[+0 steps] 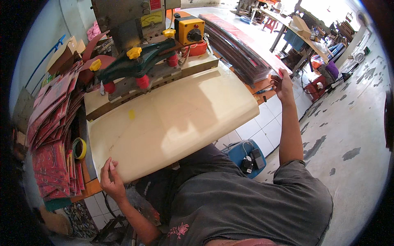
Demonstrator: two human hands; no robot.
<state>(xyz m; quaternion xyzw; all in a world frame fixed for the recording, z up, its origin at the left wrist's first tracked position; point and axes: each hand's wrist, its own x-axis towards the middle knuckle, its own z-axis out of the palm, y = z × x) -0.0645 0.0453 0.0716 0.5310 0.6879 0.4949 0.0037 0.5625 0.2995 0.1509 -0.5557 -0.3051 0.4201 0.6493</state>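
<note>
Hands sit well apart at this moment, one at each end of your reach. Your left hand point(111, 181) rests on the near left corner of the cream work plate point(172, 119), fingers curled together over its rounded edge, thumb on top; nothing is pinched there, it only bears on the plate.

Your right hand point(284, 84) is stretched out to the far right, at the near end of the stack of red sheets point(242, 45). The fingers close on the corner of the top sheet, thumb against forefinger as far as the view shows; the exact grip is small and partly hidden.

Stack's long axis runs away from you, from the right hand up toward the far end of the bench. The sheet corner lies directly at your right fingertips; the left hand is far from it, across the whole width of the plate.

Press head point(135, 28) with green clamp arms point(135, 61) and yellow knobs stands at the far edge of the plate, between the two hands. A blue pen point(264, 90) lies on the bench just beside the right hand. More red sheets point(53, 135) are piled to the left of the plate, with a yellow tape roll point(79, 148) near the left hand.
</note>
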